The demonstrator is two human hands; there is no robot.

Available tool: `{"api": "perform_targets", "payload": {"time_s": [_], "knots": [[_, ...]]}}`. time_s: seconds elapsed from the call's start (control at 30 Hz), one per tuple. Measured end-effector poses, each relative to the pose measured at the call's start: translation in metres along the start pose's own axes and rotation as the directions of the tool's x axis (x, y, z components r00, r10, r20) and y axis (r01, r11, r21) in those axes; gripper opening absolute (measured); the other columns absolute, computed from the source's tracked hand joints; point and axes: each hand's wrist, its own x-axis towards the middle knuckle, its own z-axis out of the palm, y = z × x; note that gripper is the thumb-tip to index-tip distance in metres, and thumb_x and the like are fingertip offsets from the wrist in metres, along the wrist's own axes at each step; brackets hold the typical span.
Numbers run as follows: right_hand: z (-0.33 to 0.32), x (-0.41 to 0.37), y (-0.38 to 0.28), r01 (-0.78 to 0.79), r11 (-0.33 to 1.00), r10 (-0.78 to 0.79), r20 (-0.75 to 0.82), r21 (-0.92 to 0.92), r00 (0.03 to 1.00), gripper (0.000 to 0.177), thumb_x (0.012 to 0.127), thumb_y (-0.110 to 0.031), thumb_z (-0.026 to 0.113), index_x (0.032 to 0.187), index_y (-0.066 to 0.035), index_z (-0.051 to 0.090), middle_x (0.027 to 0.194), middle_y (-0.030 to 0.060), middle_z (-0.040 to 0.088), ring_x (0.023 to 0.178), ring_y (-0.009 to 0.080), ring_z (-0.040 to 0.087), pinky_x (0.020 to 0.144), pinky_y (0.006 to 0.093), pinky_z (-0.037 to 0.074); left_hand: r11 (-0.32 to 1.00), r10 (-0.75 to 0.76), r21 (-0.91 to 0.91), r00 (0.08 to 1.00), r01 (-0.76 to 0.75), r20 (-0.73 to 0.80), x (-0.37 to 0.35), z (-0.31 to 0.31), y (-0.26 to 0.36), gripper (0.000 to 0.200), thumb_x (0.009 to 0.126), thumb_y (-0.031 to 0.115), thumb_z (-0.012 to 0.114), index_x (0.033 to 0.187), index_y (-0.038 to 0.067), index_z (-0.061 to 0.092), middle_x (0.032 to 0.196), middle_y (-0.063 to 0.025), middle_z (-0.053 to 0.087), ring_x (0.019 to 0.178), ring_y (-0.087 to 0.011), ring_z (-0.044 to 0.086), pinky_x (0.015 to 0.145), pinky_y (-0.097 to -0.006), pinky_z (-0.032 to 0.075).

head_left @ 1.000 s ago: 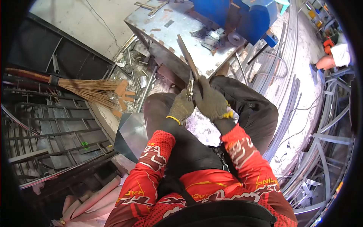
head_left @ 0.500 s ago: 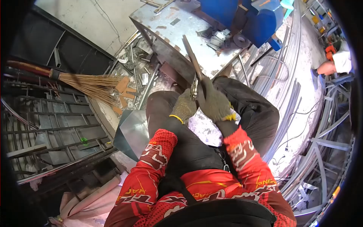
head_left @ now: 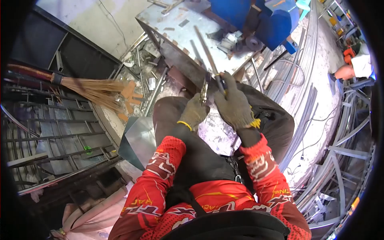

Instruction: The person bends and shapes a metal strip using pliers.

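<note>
Gloved left hand (head_left: 194, 113) is over my knee, grip closed around a small shiny metal tool (head_left: 204, 90) that points up toward 12 o'clock. Gloved right hand (head_left: 234, 105) is just beside it at 3 o'clock, grip tight on the near end of a long flat metal bar (head_left: 204, 44). The bar runs off toward 11 o'clock, far end over the steel desk (head_left: 172, 24). The tool's tip is right at the bar; cannot tell if it bites. Blue machine (head_left: 260, 16) on the desk at 1 o'clock. Broom (head_left: 92, 90) lies at 9 o'clock. Another person's hand (head_left: 345, 72) at 2 o'clock, well apart.
</note>
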Motion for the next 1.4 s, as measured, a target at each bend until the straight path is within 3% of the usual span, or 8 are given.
{"api": "perform_targets", "payload": {"time_s": [0.17,0.5,0.6,0.67,0.73,0.97,1.27,1.4], "knots": [[0.013,-0.063,0.033,0.124,0.986,-0.096,-0.221,0.113,0.971,0.064,0.095,-0.021,0.062,0.154,-0.013,0.04,0.112,0.0294,0.07,0.091,0.051,0.07,0.077,0.0592,0.055,0.981,-0.034,-0.188,0.997,0.046,0.067,-0.011,0.002,0.005,0.018,0.084,0.004,0.064,0.098,0.007,0.053,0.082,-0.0064,0.054,0.072,-0.0197,0.052,0.07,-0.0388,0.05],[0.04,-0.007,0.032,0.019,0.994,-0.026,-0.065,-0.103,0.998,0.058,0.098,-0.03,0.058,0.149,-0.01,0.04,0.093,0.0313,0.071,0.084,0.053,0.069,0.073,0.0635,0.053,0.999,0.011,-0.042,0.999,-0.013,-0.052,0.001,0.02,-0.044,0.038,0.083,0.014,0.071,0.117,0.0,0.06,0.097,-0.0229,0.067,0.087,-0.0378,0.064,0.083,-0.0466,0.053],[0.057,-0.018,0.048,0.026,0.997,-0.033,-0.102,-0.071,0.994,0.059,0.097,-0.028,0.058,0.151,-0.01,0.039,0.094,0.0317,0.071,0.084,0.0532,0.069,0.072,0.0633,0.052,0.932,0.307,0.216,0.951,-0.292,-0.041,0.005,0.017,-0.047,0.037,0.083,0.016,0.071,0.114,0.0,0.059,0.099,-0.0249,0.067,0.089,-0.0411,0.065,0.082,-0.0483,0.053],[0.045,-0.06,0.042,0.003,0.997,-0.009,-0.083,-0.071,0.996,0.061,0.095,-0.026,0.059,0.152,-0.014,0.04,0.088,0.0277,0.071,0.08,0.0504,0.07,0.071,0.0603,0.054,1.0,-0.01,0.029,0.997,0.008,0.071,-0.013,-0.002,-0.001,0.033,0.088,0.015,0.068,0.114,-0.001,0.058,0.103,-0.0208,0.063,0.098,-0.0419,0.063,0.085,-0.0465,0.053],[0.045,-0.095,0.064,-0.142,0.985,0.141,0.025,0.096,0.99,0.065,0.095,-0.024,0.062,0.154,-0.01,0.04,0.097,0.0278,0.072,0.086,0.0505,0.071,0.074,0.0565,0.056,0.995,0.083,0.043,0.992,-0.087,0.09,-0.007,0.0,-0.006,0.033,0.086,0.019,0.069,0.11,-0.001,0.058,0.103,-0.0215,0.063,0.098,-0.0413,0.063,0.086,-0.0461,0.053],[0.032,-0.101,0.092,0.172,0.974,-0.094,-0.435,0.144,0.896,0.061,0.094,-0.011,0.066,0.15,-0.004,0.043,0.131,0.0299,0.063,0.112,0.0485,0.068,0.089,0.0485,0.056,1.0,0.017,0.001,0.999,-0.017,-0.034,-0.014,-0.013,0.028,0.056,0.08,0.023,0.078,0.125,-0.001,0.054,0.121,-0.0238,0.063,0.11,-0.0369,0.064,0.096,-0.0431,0.052],[0.031,-0.098,0.098,0.162,0.969,-0.073,-0.407,0.187,0.911,0.063,0.093,-0.01,0.067,0.15,-0.003,0.043,0.132,0.0281,0.063,0.118,0.0455,0.066,0.096,0.0472,0.053,0.973,-0.042,-0.226,0.999,0.048,0.028,-0.026,-0.009,0.03,0.052,0.082,0.018,0.082,0.121,-0.001,0.052,0.113,-0.0176,0.068,0.1,-0.0268,0.067,0.089,-0.0408,0.054],[0.034,-0.098,0.102,0.17,0.961,-0.072,-0.399,0.216,0.914,0.063,0.093,-0.01,0.067,0.151,-0.003,0.043,0.134,0.0281,0.062,0.119,0.046,0.065,0.097,0.0467,0.053,0.994,0.047,0.104,0.991,-0.035,-0.121,-0.033,-0.004,0.042,0.052,0.086,0.031,0.076,0.123,-0.002,0.06,0.115,-0.0262,0.068,0.104,-0.0403,0.068,0.09,-0.0471,0.055]]}}
